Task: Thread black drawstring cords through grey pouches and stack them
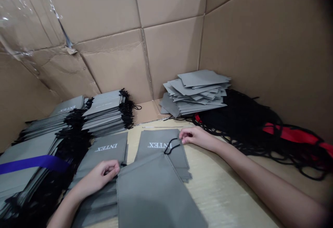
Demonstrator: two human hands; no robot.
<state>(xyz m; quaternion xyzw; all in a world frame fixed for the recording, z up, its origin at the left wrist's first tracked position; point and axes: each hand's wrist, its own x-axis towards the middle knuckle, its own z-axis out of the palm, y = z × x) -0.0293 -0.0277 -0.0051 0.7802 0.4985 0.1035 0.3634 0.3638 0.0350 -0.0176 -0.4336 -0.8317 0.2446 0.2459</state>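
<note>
A plain grey drawstring pouch [151, 193] lies at the bottom centre, tilted, with a thin black cord [170, 149] looping from its upper corner. My left hand [100, 176] is closed at the pouch's left corner, pinching a short black cord end there. At the loop, my right hand [195, 137] has its fingertips pressed together on the cord. Beneath the pouch, a small stack of grey pouches [148, 138] printed "INTEX" lies upside down to me. Another INTEX stack [109, 140] spreads out under and behind my left hand.
Tall piles of corded grey pouches [104, 112] stand at the left, one bundle bound by a purple band [33, 162]. Grey pieces without visible cords [200, 93] are heaped at the back. Tangled black cords [249, 117] with red strips lie right. Cardboard walls [171, 44] surround the table.
</note>
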